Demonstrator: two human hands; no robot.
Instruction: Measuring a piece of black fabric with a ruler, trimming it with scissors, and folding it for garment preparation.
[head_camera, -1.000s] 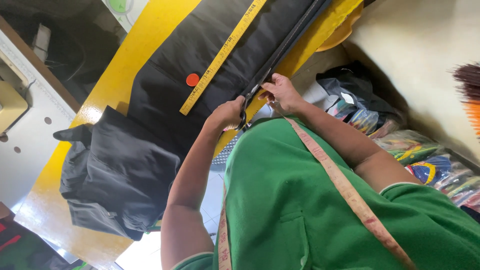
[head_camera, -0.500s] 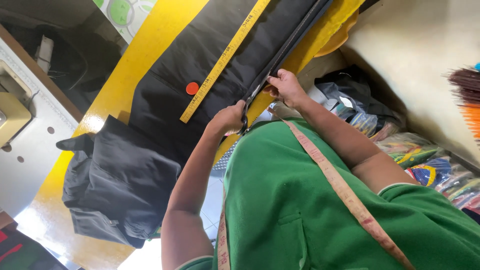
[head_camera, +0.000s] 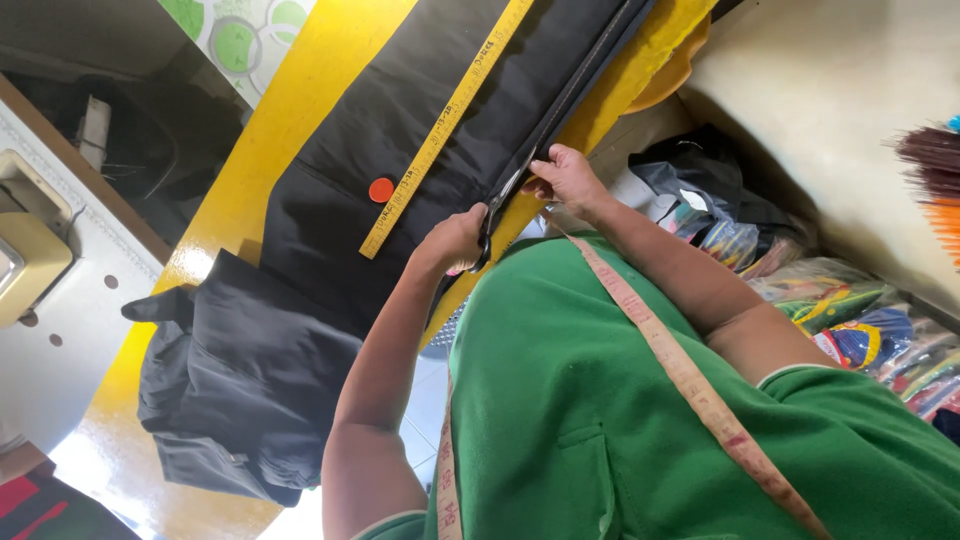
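A long piece of black fabric (head_camera: 400, 130) lies along a yellow table (head_camera: 300, 110). My left hand (head_camera: 452, 240) is shut on dark scissors (head_camera: 497, 205), whose blades sit at the fabric's near edge. Just past the blades, my right hand (head_camera: 568, 175) pinches that same edge. A yellow measuring ruler (head_camera: 450, 110) rests lengthwise on the fabric, with a round red chalk disc (head_camera: 381, 189) beside its near end. A tape measure (head_camera: 680, 370) hangs around my neck over a green shirt.
A heap of dark cloth (head_camera: 230, 390) sits on the table's near end. A white machine surface (head_camera: 60, 300) stands to the left. Bags and colourful packets (head_camera: 860, 330) crowd the floor on the right, near a pale wall (head_camera: 830, 90).
Both hands stay at the fabric's edge with the scissors; they have shifted only slightly along it. The view has drifted a little.
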